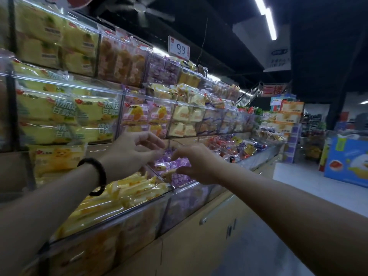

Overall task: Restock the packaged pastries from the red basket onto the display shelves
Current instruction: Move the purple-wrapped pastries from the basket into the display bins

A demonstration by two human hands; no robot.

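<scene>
Two hands work the clear plastic shelf bin's (179,206) front edge: right hand (194,165) pinching one purple plastic-wrapped pastry packet (169,166), left hand (131,152), one black bracelet (100,174), curled, grip impossible to tell.

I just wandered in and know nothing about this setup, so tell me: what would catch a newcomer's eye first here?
Two bare hands meet at centre: the right hand pinches a purple packet over a bottom-row bin, with the left hand, a black bracelet on its wrist, close beside it. To the left rise clear bins of yellow packaged pastries, and a 9.9 price sign hangs above the top shelf.
</scene>
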